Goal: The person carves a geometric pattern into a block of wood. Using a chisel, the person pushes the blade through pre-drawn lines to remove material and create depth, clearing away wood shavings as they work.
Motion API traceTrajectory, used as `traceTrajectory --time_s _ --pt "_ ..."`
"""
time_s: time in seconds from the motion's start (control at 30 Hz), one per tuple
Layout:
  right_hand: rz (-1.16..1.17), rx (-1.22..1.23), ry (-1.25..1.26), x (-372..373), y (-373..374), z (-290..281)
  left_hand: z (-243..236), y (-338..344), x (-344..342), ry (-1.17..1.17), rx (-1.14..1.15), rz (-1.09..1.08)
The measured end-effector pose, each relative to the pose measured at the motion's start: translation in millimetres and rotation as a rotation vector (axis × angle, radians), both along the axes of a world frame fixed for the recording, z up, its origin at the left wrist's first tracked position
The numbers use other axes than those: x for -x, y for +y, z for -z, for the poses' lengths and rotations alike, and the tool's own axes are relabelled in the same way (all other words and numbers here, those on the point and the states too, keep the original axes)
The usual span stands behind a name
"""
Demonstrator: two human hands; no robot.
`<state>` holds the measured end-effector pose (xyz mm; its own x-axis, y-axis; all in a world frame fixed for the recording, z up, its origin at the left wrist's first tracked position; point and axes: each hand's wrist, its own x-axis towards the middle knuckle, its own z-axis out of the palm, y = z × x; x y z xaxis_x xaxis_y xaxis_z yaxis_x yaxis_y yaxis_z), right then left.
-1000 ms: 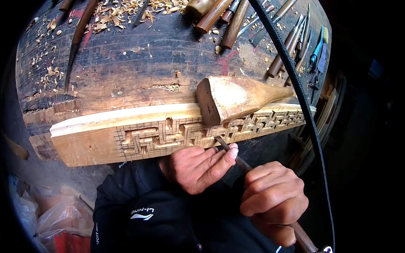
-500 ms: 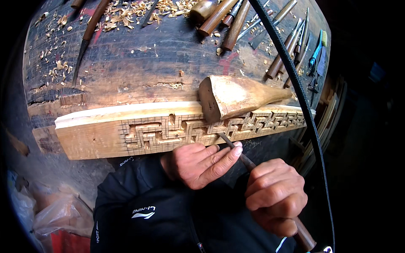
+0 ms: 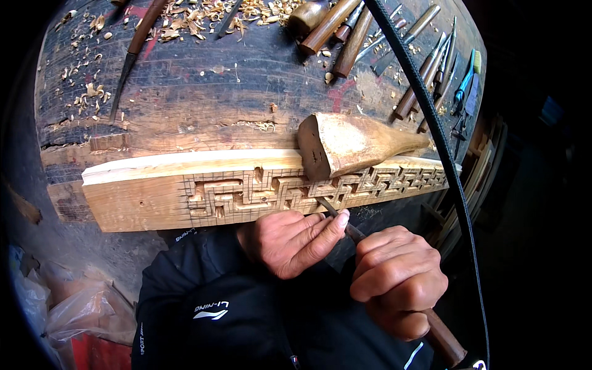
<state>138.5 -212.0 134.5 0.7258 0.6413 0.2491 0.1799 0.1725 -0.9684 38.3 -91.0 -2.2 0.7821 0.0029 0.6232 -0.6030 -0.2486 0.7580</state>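
Note:
A long wooden board (image 3: 135, 200) lies along the bench's near edge, its face cut with an angular key pattern over pencilled grid lines. My right hand (image 3: 399, 280) is wrapped round the wooden handle of a carving chisel (image 3: 356, 234), whose end sticks out below the fist. Near its tip, my left hand (image 3: 296, 242) pinches the blade between thumb and fingers, just below the board. The steel tip meets the carved face in a recess near the middle. A wooden mallet (image 3: 351, 145) rests on the board's top edge, its handle pointing right.
Chisels with wooden handles (image 3: 351, 46) lie at the back right of the worn bench (image 3: 203, 92). Another long tool (image 3: 131, 61) lies at left. Curled shavings (image 3: 197, 18) are scattered at the back. A blue-handled brush (image 3: 473, 68) sits by the right edge; a dark cord (image 3: 425, 98) crosses the view.
My right hand and the chisel handle have shifted slightly left. The blade tip has moved a little along the recess; the left hand keeps its pinch. The view has shifted slightly.

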Motion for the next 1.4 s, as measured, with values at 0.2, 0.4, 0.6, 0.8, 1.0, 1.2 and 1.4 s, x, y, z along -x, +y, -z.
traceTrajectory --time_s 0.2,0.4,0.6,0.8,1.0,1.2,1.4 --pt "-0.205 -0.046 -0.095 0 -5 9 -3 2 -3 -0.006 0.009 -0.013" --pt "-0.294 -0.024 -0.248 6 -12 0 -2 -1 -6 -0.057 -0.033 -0.027" --pt "-0.245 -0.077 -0.108 -1 -27 -12 1 -8 -4 -0.046 -0.055 -0.051" --pt "-0.165 -0.100 -0.034 2 -29 -10 1 -10 -3 -0.039 -0.083 -0.060" --pt "-0.091 -0.108 -0.010 1 -27 0 -2 -7 -2 0.000 -0.105 -0.049" --pt "-0.120 -0.132 -0.098 -4 -23 14 -9 -3 -7 0.040 -0.094 -0.024" --pt "-0.382 -0.218 -0.164 -3 -19 -6 -15 2 -9 0.026 -0.029 0.003"
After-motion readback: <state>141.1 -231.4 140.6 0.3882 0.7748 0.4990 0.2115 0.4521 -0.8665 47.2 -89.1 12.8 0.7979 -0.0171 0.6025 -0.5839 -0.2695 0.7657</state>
